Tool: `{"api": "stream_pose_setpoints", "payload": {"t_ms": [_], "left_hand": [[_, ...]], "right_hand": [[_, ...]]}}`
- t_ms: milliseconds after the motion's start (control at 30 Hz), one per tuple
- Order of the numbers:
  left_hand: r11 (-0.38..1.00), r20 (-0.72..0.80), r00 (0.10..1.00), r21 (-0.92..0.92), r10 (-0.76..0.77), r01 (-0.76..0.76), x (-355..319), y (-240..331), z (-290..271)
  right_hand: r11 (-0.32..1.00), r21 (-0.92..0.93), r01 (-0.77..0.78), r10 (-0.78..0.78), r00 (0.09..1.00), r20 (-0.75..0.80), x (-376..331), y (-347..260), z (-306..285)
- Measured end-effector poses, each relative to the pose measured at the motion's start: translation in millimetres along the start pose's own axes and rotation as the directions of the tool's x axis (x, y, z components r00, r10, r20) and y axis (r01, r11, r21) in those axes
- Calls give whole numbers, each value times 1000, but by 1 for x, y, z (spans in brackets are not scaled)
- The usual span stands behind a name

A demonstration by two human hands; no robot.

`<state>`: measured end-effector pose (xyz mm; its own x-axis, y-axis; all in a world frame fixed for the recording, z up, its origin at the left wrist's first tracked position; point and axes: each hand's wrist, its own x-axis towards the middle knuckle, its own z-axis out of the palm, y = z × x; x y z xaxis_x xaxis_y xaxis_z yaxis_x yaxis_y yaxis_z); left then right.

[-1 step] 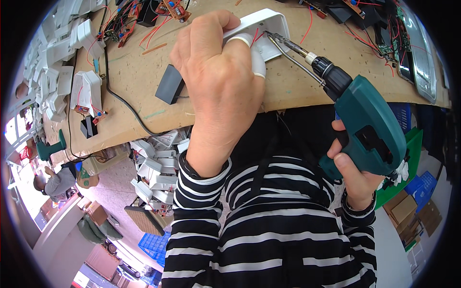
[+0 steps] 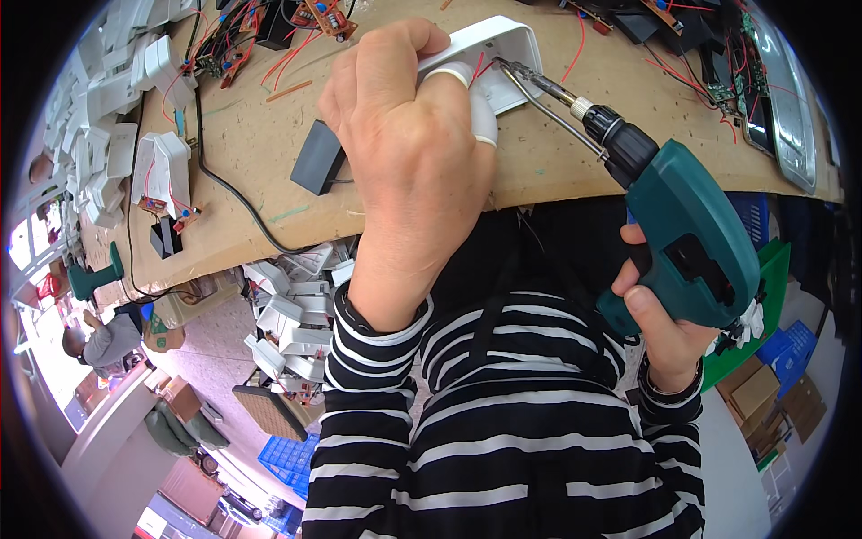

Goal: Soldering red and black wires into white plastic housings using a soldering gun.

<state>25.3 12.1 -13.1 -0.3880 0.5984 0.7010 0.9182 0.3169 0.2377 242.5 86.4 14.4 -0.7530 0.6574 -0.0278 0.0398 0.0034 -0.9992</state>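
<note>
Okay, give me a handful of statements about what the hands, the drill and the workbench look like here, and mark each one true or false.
1. The right hand grips a green power drill. True.
2. The left hand lies flat on the bare table, touching nothing else. False: it presses down on a white plastic casing.
3. The drill bit points at the white casing. True.
4. The person wears a plain red sleeve. False: the sleeves are black and white striped.
5. A dark grey block sits on the table left of the left hand. True.
6. The left hand's fingers are all bare. False: white finger covers show on them.
</note>
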Motion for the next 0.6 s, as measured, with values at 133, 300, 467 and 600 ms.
{"api": "stream_pose_setpoints", "payload": {"t_ms": [133, 300, 467, 600], "left_hand": [[1000, 27, 999, 5, -25, 25, 2, 3, -6], [999, 39, 999, 17, -37, 37, 3, 6, -10], [979, 120, 990, 176, 79, -99, 10, 16, -19], [978, 146, 987, 188, 61, -88, 11, 16, -19]], "right_hand": [[999, -30, 10, -9, 1000, 11, 2, 0, 0], [999, 33, 33, -35, 997, 65, 2, 0, -2], [999, -17, 47, -47, 999, -1, 3, 0, 1], [999, -28, 32, -32, 999, -11, 3, -3, 3]]}}
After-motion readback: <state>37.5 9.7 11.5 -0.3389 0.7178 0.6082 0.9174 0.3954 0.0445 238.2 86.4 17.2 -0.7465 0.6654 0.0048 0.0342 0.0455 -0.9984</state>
